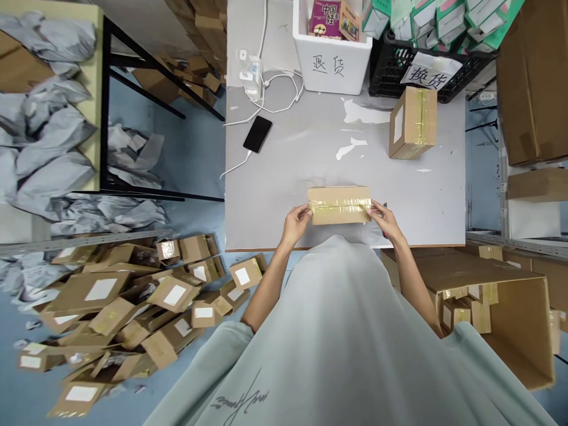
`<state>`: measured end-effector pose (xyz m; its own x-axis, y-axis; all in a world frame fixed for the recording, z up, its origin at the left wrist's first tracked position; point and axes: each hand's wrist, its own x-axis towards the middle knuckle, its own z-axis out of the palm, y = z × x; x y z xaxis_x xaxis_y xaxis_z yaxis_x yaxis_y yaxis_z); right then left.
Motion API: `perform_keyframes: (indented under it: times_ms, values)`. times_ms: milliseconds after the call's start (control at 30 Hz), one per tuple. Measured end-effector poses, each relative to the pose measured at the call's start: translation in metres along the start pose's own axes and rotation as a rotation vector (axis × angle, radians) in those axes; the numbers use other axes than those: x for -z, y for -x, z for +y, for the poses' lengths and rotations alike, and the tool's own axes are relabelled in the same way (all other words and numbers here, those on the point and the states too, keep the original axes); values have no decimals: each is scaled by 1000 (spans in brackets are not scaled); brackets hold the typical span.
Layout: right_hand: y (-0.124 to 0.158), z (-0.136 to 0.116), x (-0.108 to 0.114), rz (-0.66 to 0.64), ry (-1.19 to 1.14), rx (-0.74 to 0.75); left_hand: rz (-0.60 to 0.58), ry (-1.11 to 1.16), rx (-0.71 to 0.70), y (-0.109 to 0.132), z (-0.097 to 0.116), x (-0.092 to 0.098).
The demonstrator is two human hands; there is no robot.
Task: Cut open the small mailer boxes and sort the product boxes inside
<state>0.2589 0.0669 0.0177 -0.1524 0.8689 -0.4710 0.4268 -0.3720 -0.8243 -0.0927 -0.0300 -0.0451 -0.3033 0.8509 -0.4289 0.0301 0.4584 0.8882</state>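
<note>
Held carton underside hidden; white bin cropped above

The small, oblong, light-brown cardboard box is closed, with glossy, yellowish clear tape running lengthwise along the seam of the face turned up toward the view. Near the box's right end the tape looks slightly wrinkled. Gripped at both short ends, the box sits with its long side roughly parallel to the near edge of the grey counter, close to that edge.
</note>
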Motion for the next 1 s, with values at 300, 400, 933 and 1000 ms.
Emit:
perform_keyframes:
  times_ms: [300,400,933,1000]
  values:
    - [8,17,-6,1,-61,-111,-14,99,144,4,-19,8]
    - [6,31,-13,49,-76,-213,5,67,234,0,-31,4]
    - [4,33,-14,-52,-44,-111,-114,57,124,3,-32,-21]
    - [2,31,-12,-43,-32,-53,-79,49,118,2,-31,-20]
